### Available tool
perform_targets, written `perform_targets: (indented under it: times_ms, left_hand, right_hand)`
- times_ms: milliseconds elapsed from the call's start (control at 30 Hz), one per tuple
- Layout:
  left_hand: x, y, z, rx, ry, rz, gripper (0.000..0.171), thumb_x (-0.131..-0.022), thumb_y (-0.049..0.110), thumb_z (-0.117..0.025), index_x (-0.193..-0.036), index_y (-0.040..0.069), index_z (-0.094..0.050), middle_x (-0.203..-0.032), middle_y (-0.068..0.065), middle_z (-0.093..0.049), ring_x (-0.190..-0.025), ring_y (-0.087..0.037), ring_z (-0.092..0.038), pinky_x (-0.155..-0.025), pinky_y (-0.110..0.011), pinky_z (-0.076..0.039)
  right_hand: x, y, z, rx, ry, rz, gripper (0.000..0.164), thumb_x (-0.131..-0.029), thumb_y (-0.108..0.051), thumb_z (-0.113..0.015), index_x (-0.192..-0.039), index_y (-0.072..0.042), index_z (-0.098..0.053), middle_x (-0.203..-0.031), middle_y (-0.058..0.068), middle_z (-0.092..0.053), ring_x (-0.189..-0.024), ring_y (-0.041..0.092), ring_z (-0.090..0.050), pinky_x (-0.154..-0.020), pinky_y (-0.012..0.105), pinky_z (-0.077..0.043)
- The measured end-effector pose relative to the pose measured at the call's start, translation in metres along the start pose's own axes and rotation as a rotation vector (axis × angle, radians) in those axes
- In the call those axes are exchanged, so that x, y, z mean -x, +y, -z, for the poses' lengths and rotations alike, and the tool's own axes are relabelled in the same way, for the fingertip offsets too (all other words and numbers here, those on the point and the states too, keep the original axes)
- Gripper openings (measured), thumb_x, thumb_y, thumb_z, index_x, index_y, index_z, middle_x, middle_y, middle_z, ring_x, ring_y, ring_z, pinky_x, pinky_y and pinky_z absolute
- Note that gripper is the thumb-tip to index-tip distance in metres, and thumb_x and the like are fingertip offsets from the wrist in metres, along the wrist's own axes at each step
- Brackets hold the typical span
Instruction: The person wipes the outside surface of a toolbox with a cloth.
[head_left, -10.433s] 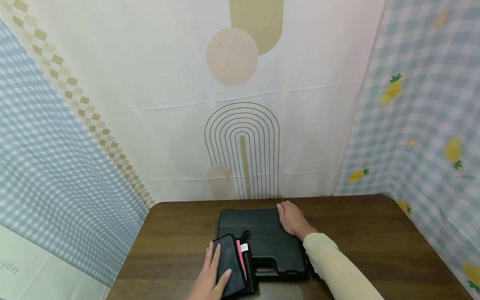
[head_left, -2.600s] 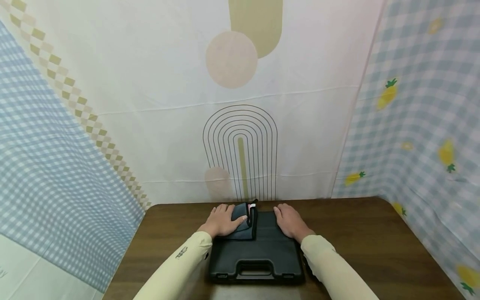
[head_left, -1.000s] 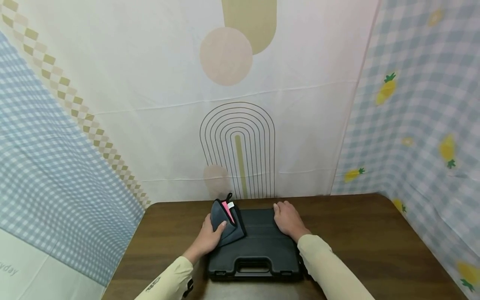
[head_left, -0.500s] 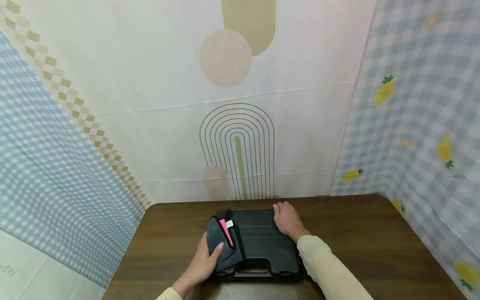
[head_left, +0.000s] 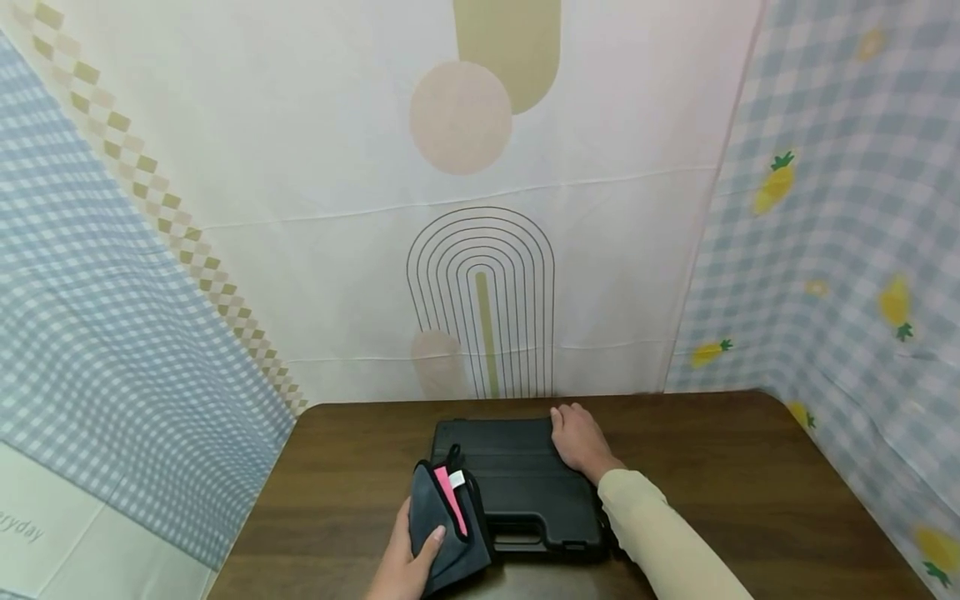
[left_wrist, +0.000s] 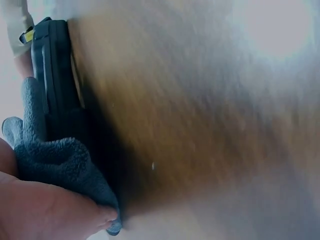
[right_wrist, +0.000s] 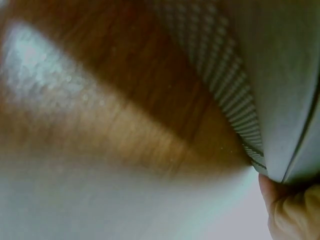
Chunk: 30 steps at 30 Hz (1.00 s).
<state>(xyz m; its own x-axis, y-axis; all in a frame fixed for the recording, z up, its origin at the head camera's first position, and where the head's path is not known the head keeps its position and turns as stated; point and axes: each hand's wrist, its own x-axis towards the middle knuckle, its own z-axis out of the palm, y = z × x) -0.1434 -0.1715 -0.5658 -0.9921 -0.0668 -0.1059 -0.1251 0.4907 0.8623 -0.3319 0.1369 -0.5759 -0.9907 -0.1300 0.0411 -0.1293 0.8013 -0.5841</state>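
A black plastic carrying case with a built-in handle lies flat on the wooden table. My left hand grips a folded dark blue-grey cleaning cloth, thumb on top, at the case's near left corner. The cloth shows a pink inner layer, a white tag and a black loop. In the left wrist view the cloth looks fluffy and lies against the case's side. My right hand holds the far right edge of the case; in the right wrist view its fingers bend at the case's corner.
The brown table extends on both sides of the case. Behind it hangs a pale patterned cloth sheet. Blue checked fabric hangs at the left and right.
The left hand pressed the cloth at the case's far left earlier, then drew it towards the near left corner. The right hand has stayed on the case's right edge.
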Motion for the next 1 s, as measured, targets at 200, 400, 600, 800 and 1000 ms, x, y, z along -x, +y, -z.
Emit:
perform_targets:
  times_ms: [200,400,600,800,1000]
  left_hand:
    - [0.002,-0.001,0.001,0.036,0.081,0.040,0.084,-0.103,0.042,-0.072,-0.162,-0.004,-0.034,-0.159,-0.034,-0.048,-0.143,-0.050,-0.055,-0.116,-0.069,-0.044]
    - [0.002,-0.002,0.008,0.026,0.155,0.021,0.062,-0.104,0.031,-0.071,-0.152,-0.003,-0.052,-0.143,-0.026,-0.066,-0.130,-0.039,-0.066,-0.109,-0.055,-0.053]
    - [0.007,-0.007,0.023,0.057,0.179,0.063,0.052,-0.105,0.028,-0.068,-0.147,-0.001,-0.057,-0.136,-0.022,-0.071,-0.122,-0.028,-0.068,-0.098,-0.038,-0.055]
    - [0.012,-0.016,0.034,0.178,0.176,0.104,0.058,-0.107,0.029,-0.066,-0.151,-0.007,-0.051,-0.138,-0.028,-0.069,-0.112,-0.019,-0.070,-0.088,-0.025,-0.056]
    - [0.020,-0.021,0.047,0.315,0.224,0.141,0.058,-0.108,0.025,-0.064,-0.151,-0.010,-0.048,-0.122,-0.022,-0.077,-0.088,-0.001,-0.070,-0.078,-0.021,-0.058]
  right_hand:
    - [0.001,0.001,-0.001,0.009,0.001,0.017,0.040,-0.117,-0.030,-0.037,-0.113,-0.005,-0.069,-0.111,0.015,-0.066,-0.103,0.032,-0.063,-0.093,0.053,-0.053]
    - [0.004,0.004,0.002,0.015,0.005,0.014,0.041,-0.117,-0.029,-0.038,-0.116,-0.003,-0.069,-0.113,0.017,-0.067,-0.104,0.034,-0.064,-0.095,0.055,-0.054]
    - [0.009,0.002,0.015,-0.046,0.021,0.001,0.041,-0.114,-0.033,-0.048,-0.126,-0.001,-0.070,-0.122,0.020,-0.069,-0.107,0.035,-0.068,-0.096,0.056,-0.056]
    - [0.016,-0.003,0.034,-0.089,-0.029,0.015,0.040,-0.113,-0.036,-0.053,-0.132,-0.005,-0.068,-0.131,0.017,-0.069,-0.114,0.033,-0.069,-0.098,0.057,-0.056]
    - [0.027,0.004,0.044,-0.109,-0.015,0.037,0.039,-0.114,-0.034,-0.052,-0.137,-0.006,-0.065,-0.132,0.016,-0.068,-0.117,0.032,-0.068,-0.099,0.055,-0.057]
